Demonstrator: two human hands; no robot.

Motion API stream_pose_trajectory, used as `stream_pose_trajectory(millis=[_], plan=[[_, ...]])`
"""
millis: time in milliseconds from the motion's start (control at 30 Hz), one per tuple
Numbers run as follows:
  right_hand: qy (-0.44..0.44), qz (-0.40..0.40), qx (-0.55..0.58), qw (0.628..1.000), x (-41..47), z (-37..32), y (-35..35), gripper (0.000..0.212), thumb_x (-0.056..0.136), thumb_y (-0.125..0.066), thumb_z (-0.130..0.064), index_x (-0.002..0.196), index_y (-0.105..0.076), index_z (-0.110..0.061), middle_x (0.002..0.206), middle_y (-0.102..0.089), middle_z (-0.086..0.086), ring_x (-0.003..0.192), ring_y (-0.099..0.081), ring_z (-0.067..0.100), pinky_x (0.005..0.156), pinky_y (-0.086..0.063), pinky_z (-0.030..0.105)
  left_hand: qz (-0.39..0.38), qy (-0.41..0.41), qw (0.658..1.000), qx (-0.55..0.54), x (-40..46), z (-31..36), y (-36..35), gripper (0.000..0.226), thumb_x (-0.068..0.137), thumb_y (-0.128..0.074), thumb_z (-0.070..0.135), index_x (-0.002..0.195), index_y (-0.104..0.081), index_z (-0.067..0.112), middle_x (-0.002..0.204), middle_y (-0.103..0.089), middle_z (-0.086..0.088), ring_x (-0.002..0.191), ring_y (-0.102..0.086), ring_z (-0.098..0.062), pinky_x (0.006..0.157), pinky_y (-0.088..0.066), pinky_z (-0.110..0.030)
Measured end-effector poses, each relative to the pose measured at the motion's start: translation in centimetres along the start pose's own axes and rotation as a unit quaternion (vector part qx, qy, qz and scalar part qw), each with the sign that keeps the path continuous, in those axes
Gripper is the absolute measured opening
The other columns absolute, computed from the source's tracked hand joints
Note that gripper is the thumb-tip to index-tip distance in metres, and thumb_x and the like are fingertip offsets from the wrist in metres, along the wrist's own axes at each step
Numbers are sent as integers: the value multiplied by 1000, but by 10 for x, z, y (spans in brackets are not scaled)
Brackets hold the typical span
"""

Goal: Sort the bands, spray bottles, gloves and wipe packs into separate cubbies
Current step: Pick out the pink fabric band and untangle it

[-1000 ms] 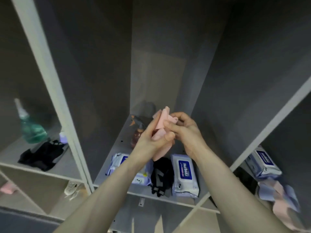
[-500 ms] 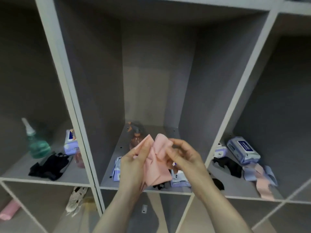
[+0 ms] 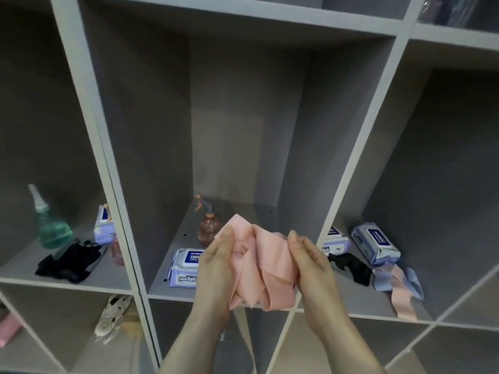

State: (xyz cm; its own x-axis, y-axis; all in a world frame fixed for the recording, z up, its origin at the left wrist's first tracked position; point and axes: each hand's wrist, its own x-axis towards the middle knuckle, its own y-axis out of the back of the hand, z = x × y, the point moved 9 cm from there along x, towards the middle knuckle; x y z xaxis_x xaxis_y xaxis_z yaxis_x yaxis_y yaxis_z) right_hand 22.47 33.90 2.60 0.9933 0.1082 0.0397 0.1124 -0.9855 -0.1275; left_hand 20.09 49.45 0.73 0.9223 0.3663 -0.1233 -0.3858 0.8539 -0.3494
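1. While both arms reach toward a grey cubby shelf [image 3: 251, 18], the left hand [image 3: 216, 261] and right hand [image 3: 310, 261] each grip a bunched pink band [image 3: 262, 268] between them, in front of the middle cubby.
2. Behind the band, a wipe pack [image 3: 185, 268] lies on the middle cubby floor, with an amber spray bottle [image 3: 206, 225] standing further back.
3. Further off, the left cubby holds black gloves [image 3: 68, 261] and a green spray bottle [image 3: 50, 222]; the right cubby holds two wipe packs [image 3: 375, 242], a black glove [image 3: 351, 267] and loose bands [image 3: 399, 290].
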Motion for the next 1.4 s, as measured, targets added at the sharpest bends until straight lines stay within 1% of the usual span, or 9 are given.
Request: stream_pose_trajectory(millis=[167,300,433,567,667,833,967,1167,1400], plan=[[58,-26,-35,997,-3,-16,3,35,72,-80,-26,101,-62,-25,97,-70,-5,87,-67,9,71,-55,25,10,-1,1000,-29,-1,5,-21,33,99,-46,31,89,-68,9,61,-70,-4,48,-65,-13,41,-52,-24],[40,73,26,996,6,-21,31,13,79,-66,-40,81,-72,-29,76,-70,-4,72,-62,11,67,-48,31,26,15,994,-101,4,8,-24,46,94,-51,42,107,-64,0,96,-71,-18,81,-70,-30,66,-60,-40],[-43,12,177,983,17,-12,21,28,88,-55,-37,74,-75,-23,75,-72,-1,68,-67,9,69,-53,29,39,34,991,-124,4,14,-23,50,94,-51,43,107,-60,-4,90,-63,-20,60,-68,-25,44,-55,-33],[-87,-13,243,966,21,-4,12,35,89,-51,-47,94,-69,-17,82,-72,3,75,-68,13,77,-50,36,19,77,990,-121,10,4,-25,63,84,-59,54,115,-62,-1,105,-70,-22,91,-71,-33,59,-60,-42],[-92,23,276,957,24,-2,14,29,91,-53,-42,83,-66,-18,73,-71,0,68,-68,12,78,-51,37,-28,64,985,-157,12,8,-29,57,82,-63,44,112,-61,-4,104,-69,-28,89,-71,-32,62,-58,-37],[-48,154,345,925,33,-6,42,29,97,-49,-32,70,-51,-20,44,-54,-12,39,-51,0,42,-47,15,56,-35,993,-95,14,12,-7,18,89,-61,21,94,-57,5,77,-63,-10,62,-61,-21,47,-50,-28],[35,185,253,949,36,-26,69,25,97,-46,-37,77,-56,-25,51,-61,-13,54,-58,0,58,-51,19,148,-90,983,-54,14,24,20,18,93,-58,26,82,-52,14,70,-58,-4,61,-55,-16,51,-51,-28],[75,113,74,988,40,-33,46,26,88,-57,-42,71,-67,-25,67,-69,-9,69,-62,11,72,-49,36,71,-88,994,-3,16,35,-7,15,96,-52,18,83,-59,13,78,-59,-6,66,-53,-16,56,-43,-27],[64,11,24,998,44,-36,13,26,83,-66,-35,101,-66,-18,83,-72,-5,74,-66,8,64,-53,23,131,-65,989,-6,18,29,-10,30,99,-44,35,80,-50,12,79,-58,-9,72,-56,-23,68,-46,-35]])
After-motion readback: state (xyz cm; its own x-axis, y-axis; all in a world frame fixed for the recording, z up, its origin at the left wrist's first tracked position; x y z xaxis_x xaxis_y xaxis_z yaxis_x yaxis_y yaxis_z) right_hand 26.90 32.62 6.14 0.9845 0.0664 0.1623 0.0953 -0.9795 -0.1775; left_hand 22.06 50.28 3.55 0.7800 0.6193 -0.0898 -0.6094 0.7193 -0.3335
